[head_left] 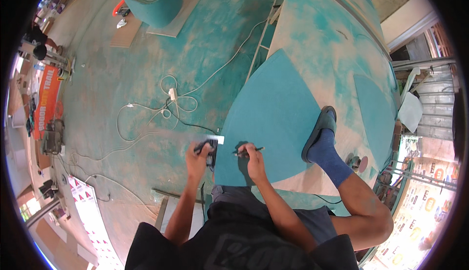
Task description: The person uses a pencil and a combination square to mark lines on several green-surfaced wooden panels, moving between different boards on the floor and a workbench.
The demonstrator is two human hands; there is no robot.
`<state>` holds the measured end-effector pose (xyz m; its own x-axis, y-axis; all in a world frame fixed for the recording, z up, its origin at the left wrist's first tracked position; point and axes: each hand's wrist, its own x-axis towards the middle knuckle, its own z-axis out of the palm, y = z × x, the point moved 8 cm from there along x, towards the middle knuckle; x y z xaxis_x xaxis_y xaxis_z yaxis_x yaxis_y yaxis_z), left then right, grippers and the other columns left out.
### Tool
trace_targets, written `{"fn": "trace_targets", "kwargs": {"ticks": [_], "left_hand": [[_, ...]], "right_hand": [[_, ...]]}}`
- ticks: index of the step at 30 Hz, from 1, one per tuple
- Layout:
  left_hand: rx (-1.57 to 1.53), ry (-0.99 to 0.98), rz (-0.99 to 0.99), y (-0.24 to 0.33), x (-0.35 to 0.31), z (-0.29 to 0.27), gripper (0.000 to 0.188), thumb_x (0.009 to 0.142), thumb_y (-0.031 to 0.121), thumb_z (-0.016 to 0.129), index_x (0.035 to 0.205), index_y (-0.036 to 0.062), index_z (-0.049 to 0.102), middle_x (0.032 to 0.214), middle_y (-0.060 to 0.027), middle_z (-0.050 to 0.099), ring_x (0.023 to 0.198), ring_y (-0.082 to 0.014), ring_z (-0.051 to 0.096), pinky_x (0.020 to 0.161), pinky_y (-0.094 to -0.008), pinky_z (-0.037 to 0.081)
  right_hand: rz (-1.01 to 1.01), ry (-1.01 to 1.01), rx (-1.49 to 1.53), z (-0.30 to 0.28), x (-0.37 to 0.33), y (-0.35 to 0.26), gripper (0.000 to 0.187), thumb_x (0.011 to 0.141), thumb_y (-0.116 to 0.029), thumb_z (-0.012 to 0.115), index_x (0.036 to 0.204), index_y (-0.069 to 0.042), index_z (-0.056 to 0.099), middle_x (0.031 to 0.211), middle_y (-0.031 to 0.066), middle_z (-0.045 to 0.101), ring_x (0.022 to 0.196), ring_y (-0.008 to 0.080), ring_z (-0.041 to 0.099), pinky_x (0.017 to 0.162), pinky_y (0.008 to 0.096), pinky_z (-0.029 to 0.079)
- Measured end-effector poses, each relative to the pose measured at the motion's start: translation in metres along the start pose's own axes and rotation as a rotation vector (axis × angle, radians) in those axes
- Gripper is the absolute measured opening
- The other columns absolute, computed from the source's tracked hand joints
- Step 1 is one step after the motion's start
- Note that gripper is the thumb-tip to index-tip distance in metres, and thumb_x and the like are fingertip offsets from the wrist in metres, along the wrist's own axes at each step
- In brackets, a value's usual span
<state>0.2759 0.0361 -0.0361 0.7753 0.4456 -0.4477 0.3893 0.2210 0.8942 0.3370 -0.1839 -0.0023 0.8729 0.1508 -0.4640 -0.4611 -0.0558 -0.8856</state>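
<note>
My left hand (196,158) is closed round a dark hand-held power tool (212,153) at the left edge of a teal panel (273,108). A pale flat piece (220,139) shows at the tool's far end, and blur hides its details. Over the panel's near part, my right hand (253,158) grips a thin black pen-like thing (242,151) between its fingers; its exact kind cannot be made out. The panel is wide, curved along its left side and pointed at the far end. My sandalled foot (320,133) rests at its right edge.
A white extension socket (172,94) with looped cables lies on the paint-stained floor. Beyond it, a teal tub (154,1) stands on boards. A sander-like tool (359,163) sits right of my leg, near a second teal panel (373,104). An orange banner (47,101) hangs far left.
</note>
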Motion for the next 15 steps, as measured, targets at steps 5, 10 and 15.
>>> {"fn": "trace_targets", "kwargs": {"ticks": [5,10,15], "left_hand": [[0.007,-0.216,0.069,0.034,0.085,0.027,0.019,0.092,0.014,0.070,0.093,-0.0029,0.062,0.088,-0.0080,0.072,0.080,-0.0163,0.071,0.070,-0.0280,0.054],[-0.109,-0.147,0.060,0.056,0.088,0.016,0.014,0.092,0.010,0.068,0.098,-0.0027,0.065,0.090,-0.0071,0.071,0.085,-0.0142,0.069,0.077,-0.0284,0.053],[-0.007,-0.192,0.175,0.098,0.066,-0.009,0.024,0.088,-0.001,0.067,0.112,-0.0008,0.067,0.096,-0.0025,0.069,0.091,-0.0115,0.062,0.083,-0.0274,0.049]], "right_hand": [[-0.069,0.056,0.123,0.003,0.041,-0.011,0.040,0.104,-0.030,0.039,0.089,-0.002,0.063,0.083,0.0033,0.063,0.079,0.0128,0.055,0.077,0.0277,0.041],[-0.017,0.086,0.079,-0.006,0.043,-0.007,0.039,0.102,-0.030,0.039,0.090,-0.005,0.066,0.084,0.0010,0.064,0.080,0.0122,0.056,0.076,0.0266,0.038],[0.125,0.004,0.192,0.020,0.039,-0.023,0.036,0.100,-0.029,0.046,0.097,-0.001,0.070,0.079,0.0010,0.062,0.068,0.0103,0.052,0.065,0.0250,0.038]]}}
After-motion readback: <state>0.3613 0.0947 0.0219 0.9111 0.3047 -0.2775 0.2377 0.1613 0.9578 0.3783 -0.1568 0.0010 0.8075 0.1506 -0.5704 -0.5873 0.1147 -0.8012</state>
